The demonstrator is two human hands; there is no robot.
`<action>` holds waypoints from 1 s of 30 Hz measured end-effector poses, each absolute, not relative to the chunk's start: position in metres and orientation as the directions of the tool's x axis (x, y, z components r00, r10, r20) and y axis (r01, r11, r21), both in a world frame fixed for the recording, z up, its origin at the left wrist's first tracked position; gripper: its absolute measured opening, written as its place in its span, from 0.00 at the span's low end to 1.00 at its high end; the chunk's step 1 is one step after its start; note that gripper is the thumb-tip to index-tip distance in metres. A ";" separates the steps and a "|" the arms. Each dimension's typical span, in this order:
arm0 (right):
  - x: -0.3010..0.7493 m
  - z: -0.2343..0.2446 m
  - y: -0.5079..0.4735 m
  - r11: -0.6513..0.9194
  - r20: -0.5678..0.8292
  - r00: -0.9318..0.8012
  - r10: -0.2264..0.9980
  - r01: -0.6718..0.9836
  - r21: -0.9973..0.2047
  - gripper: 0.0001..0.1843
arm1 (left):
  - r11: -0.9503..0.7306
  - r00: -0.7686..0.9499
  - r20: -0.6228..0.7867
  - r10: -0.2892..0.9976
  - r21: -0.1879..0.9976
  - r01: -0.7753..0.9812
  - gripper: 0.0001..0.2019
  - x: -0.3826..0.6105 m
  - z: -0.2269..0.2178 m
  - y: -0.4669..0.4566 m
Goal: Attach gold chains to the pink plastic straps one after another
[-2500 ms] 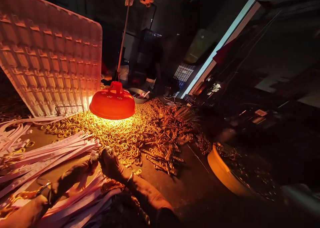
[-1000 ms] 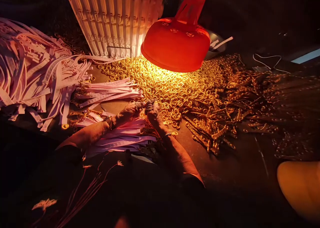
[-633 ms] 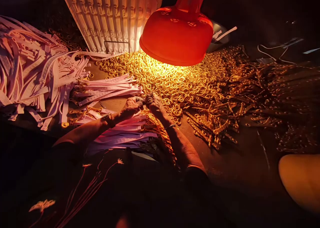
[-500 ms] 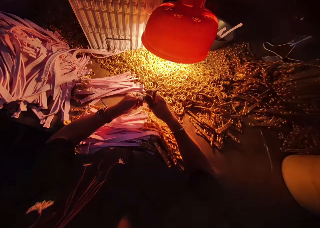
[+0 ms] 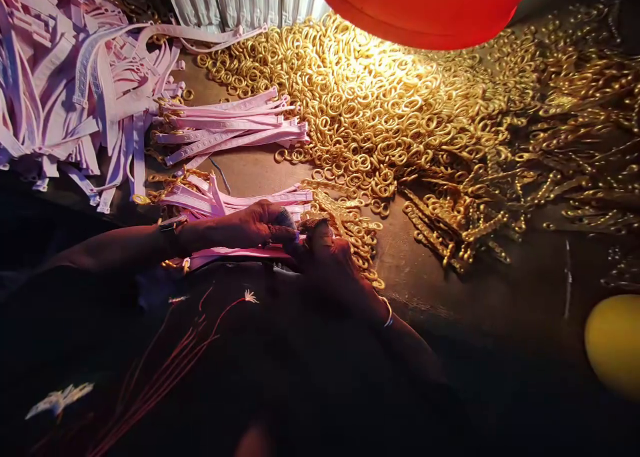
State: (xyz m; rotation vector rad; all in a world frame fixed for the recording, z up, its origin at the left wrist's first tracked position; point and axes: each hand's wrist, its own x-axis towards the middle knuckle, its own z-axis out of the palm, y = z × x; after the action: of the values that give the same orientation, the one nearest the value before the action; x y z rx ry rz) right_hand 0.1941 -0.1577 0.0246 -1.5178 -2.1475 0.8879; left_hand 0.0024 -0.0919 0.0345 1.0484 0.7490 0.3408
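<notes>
My left hand (image 5: 255, 222) is closed, its fingers pinched together, with a grey wrap or cover on one fingertip. My right hand (image 5: 330, 253) nearly meets it, fingers curled and dark wraps on some of them. Whatever lies between the fingertips is too small and shadowed to make out. Right under both hands is a bundle of pink straps (image 5: 230, 203), partly hidden by my left hand and forearm. Gold chain pieces (image 5: 357, 227) extend from the bundle's right end, beside my right hand.
A second bundle of pink straps (image 5: 235, 123) lies farther back. A large heap of pink straps (image 5: 55, 90) fills the left. Loose gold rings (image 5: 380, 103) are piled under a red lamp (image 5: 430, 7), and gold chain lengths (image 5: 465, 210) lie to the right. At lower right is a yellow rounded object (image 5: 615, 343).
Both hands have come down toward me, from between the two strap bundles to over the nearer one. The camera view has shifted, so the lamp and table appear higher and larger.
</notes>
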 end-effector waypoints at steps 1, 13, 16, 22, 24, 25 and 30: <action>0.193 0.024 -0.159 0.179 -0.088 -0.335 0.938 0.686 -0.705 0.13 | 0.474 0.709 -0.378 0.595 0.878 0.070 0.15 0.002 0.033 -0.095; 0.186 0.028 -0.144 0.077 -0.164 -0.389 0.907 0.536 -0.841 0.12 | 0.590 0.647 -0.465 0.605 0.807 0.028 0.16 0.011 0.027 -0.099; 0.188 0.021 -0.140 0.117 -0.141 -0.403 0.904 0.551 -0.827 0.11 | 0.609 0.609 -0.473 0.637 0.793 -0.020 0.18 0.016 0.026 -0.096; 0.186 0.029 -0.134 0.213 -0.104 -0.414 0.904 0.648 -0.731 0.11 | 0.585 0.501 -0.510 0.699 0.811 0.011 0.22 0.020 0.021 -0.096; 0.187 0.038 -0.133 0.257 -0.094 -0.437 0.895 0.676 -0.691 0.13 | 0.547 0.502 -0.499 0.706 0.835 0.061 0.23 0.019 0.026 -0.095; 0.187 0.043 -0.133 0.279 -0.096 -0.453 0.886 0.688 -0.670 0.13 | 0.515 0.514 -0.489 0.705 0.851 0.104 0.23 0.017 0.031 -0.093; 0.197 0.056 -0.131 0.345 -0.153 -0.485 0.861 0.778 -0.524 0.21 | 0.026 0.571 -0.353 0.741 0.865 0.501 0.21 -0.019 0.060 -0.066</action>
State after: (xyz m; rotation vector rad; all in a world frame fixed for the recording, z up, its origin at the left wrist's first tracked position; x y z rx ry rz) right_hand 0.1972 -0.1306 0.0563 -1.5051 -2.4502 0.8245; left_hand -0.0195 -0.0659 0.0595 1.6272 1.0627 0.2545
